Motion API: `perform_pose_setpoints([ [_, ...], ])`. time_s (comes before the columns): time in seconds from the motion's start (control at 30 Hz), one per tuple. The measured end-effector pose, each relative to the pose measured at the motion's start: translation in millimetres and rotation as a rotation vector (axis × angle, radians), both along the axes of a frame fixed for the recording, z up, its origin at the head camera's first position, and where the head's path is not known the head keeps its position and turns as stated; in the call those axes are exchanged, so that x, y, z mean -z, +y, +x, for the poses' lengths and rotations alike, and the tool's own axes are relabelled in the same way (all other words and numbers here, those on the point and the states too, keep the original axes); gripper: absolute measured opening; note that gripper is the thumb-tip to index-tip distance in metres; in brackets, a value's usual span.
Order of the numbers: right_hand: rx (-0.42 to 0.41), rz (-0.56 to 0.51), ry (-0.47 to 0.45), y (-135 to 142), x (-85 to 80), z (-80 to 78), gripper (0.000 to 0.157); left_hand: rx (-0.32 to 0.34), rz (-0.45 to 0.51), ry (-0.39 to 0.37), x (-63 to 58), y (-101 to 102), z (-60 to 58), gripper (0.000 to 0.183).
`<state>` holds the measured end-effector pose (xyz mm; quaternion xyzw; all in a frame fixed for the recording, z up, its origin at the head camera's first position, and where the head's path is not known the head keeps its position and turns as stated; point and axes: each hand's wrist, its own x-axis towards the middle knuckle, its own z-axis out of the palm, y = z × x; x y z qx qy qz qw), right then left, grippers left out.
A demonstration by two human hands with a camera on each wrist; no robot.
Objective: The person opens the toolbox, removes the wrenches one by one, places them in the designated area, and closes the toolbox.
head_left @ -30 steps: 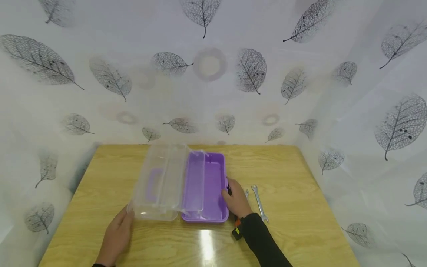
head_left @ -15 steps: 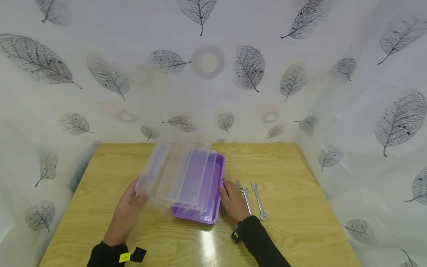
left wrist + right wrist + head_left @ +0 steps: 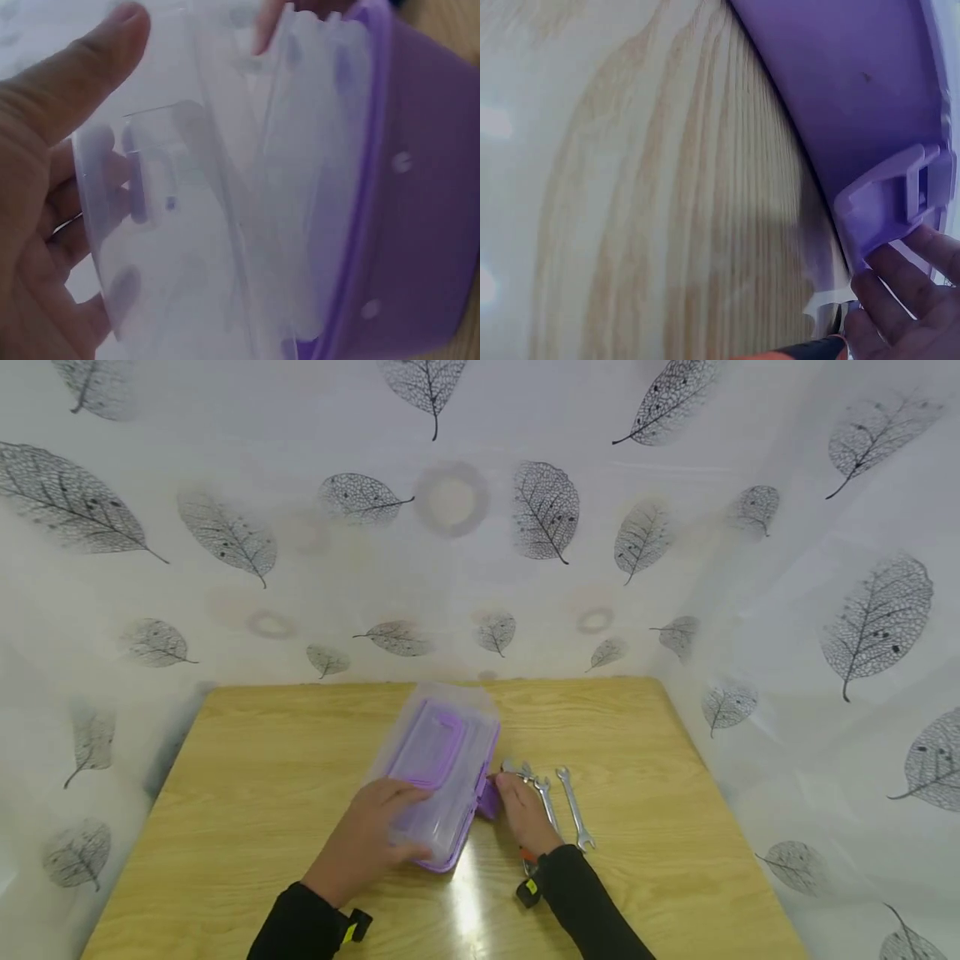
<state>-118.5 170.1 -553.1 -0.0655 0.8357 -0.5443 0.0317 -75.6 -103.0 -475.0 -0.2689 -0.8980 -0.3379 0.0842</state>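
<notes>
A purple plastic toolbox (image 3: 840, 67) stands at a slant mid-table, its transparent lid (image 3: 442, 810) lowered over it. Set into the lid is a purple carry handle (image 3: 450, 747). My left hand (image 3: 367, 839) rests over the lid's near left part, thumb spread towards the near end. Through the clear plastic in the left wrist view its fingers (image 3: 112, 169) show behind the lid. At the right side a purple latch (image 3: 885, 199) sticks outward. My right hand (image 3: 527, 814) is beside it, fingertips touching the latch's lower edge in the right wrist view.
Several silver wrenches (image 3: 576, 810) lie to the right of the box, some close by my right hand. A tool with an orange and black handle (image 3: 802, 351) lies under that hand. A leaf-patterned curtain (image 3: 457, 568) surrounds the wooden table (image 3: 285, 752).
My left hand has swung the lid over from the left onto the box and now lies on top of it. The box has turned at a slant; my right hand stays by its latch side.
</notes>
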Motion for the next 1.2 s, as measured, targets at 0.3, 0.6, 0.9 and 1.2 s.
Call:
perform_pose_setpoints([
  [0.3, 0.037, 0.080, -0.067, -2.1, -3.3, -4.4, 0.048, -0.008, 0.011, 0.022, 3.0, -3.0, -0.6, 0.047],
  [0.6, 0.082, -0.111, -0.061, -17.1, -27.5, -13.0, 0.048, -0.307, 0.507, -0.741, 28.4, -34.5, -21.7, 0.074],
  [0.9, -0.100, -0.037, -0.047, -27.3, -60.8, -26.2, 0.049, -0.440, 0.547, -0.762, 37.9, -7.7, 14.0, 0.080],
  [1.2, -0.282, -0.015, -0.035, -31.6, -14.9, -43.3, 0.053, -0.519, 0.535, -0.753, 38.1, -7.5, 40.3, 0.079],
])
